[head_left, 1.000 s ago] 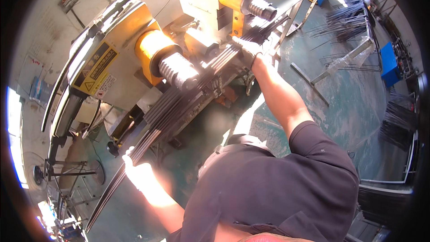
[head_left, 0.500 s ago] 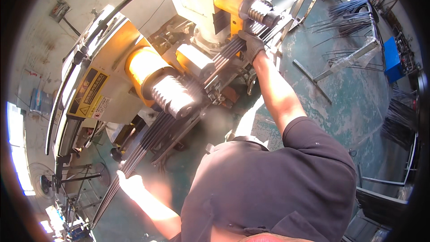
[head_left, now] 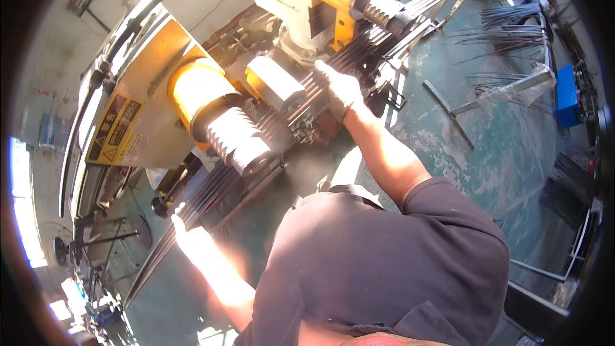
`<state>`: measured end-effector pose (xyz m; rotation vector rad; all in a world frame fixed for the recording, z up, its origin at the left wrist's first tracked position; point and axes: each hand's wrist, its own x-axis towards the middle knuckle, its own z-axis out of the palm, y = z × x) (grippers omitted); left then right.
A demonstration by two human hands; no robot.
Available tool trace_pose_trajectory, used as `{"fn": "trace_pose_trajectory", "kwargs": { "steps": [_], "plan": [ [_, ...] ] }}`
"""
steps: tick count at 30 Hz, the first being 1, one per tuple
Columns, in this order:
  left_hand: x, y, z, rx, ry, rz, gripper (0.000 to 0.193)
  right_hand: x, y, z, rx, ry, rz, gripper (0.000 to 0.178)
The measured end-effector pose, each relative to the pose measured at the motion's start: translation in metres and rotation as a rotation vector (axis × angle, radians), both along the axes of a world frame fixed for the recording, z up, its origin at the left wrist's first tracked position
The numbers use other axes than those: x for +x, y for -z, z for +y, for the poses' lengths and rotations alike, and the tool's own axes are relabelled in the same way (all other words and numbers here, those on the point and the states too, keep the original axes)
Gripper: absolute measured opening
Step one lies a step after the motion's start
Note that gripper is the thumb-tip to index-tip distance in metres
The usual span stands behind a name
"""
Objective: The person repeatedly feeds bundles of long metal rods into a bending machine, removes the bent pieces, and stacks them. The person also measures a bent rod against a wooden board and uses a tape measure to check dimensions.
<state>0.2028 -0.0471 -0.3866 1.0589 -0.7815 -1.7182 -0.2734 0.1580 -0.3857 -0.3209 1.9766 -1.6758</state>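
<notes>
Left fingers: fingertips up against the rods, thumb and finger slightly apart at the tips; glare washes out the rest, can't tell if they pinch.
Right fingers: laid over the rods, close together, pointing up-left across them; undersides hidden, can't tell how firmly they close.
Left hand: the left hand (head_left: 192, 240) sits at the lower-left stretch, on the side nearer the body, past the machine's lower-left edge.
Right hand: pale-gloved, the right hand (head_left: 343, 93) is on the stretch between the two rollers, beside the white-and-yellow block (head_left: 272, 83).
Rods: long thin metal rods (head_left: 206, 197) in a loose bundle; they run under the right palm and just up-left of the left palm.
Long axis: diagonal, lower left to upper right; both hands on it, well apart, the right hand nearer the upper-right end.
Left roller: ribbed metal, the left roller (head_left: 240, 141) sticks out across the rods between the hands, on a yellow drum (head_left: 200, 93).
Right roller: same kind, the right roller (head_left: 384, 11) is beyond the right hand, up-right.
Ends: lower-left end juts past the machine (head_left: 150, 106); upper-right end reaches over a slanted stand (head_left: 458, 6).
Around: warning label (head_left: 115, 127) on the machine's left face; blue box (head_left: 567, 96) and more bars (head_left: 512, 35) far right; worn green floor (head_left: 448, 147) below.
</notes>
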Motion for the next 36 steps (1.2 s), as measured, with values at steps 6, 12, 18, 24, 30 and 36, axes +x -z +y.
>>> {"fn": "trace_pose_trajectory", "kwargs": {
  "steps": [6,12,18,24,30,36],
  "plan": [
    [0.009,0.009,-0.022,0.044,-0.173,0.319,0.024,-0.085,0.043,0.006,-0.457,0.307,-0.258,0.029],
    [0.046,0.010,-0.035,0.060,-0.222,0.278,0.020,-0.135,0.047,0.013,-0.698,0.236,-0.385,0.029],
    [0.056,0.001,-0.019,0.094,-0.094,0.212,0.025,-0.141,0.061,0.014,-0.528,0.153,-0.323,0.028],
    [0.102,-0.008,-0.039,0.303,-0.041,0.437,0.039,-0.207,0.138,0.101,-0.764,0.107,-0.442,0.059],
    [0.258,-0.011,-0.099,0.148,-0.592,0.468,0.044,-0.015,0.180,0.069,-0.500,-0.298,-0.618,0.063],
    [0.472,0.023,-0.209,-0.065,-0.588,0.391,0.046,0.193,0.220,0.051,0.317,0.032,-0.457,0.054]
  ]
}}
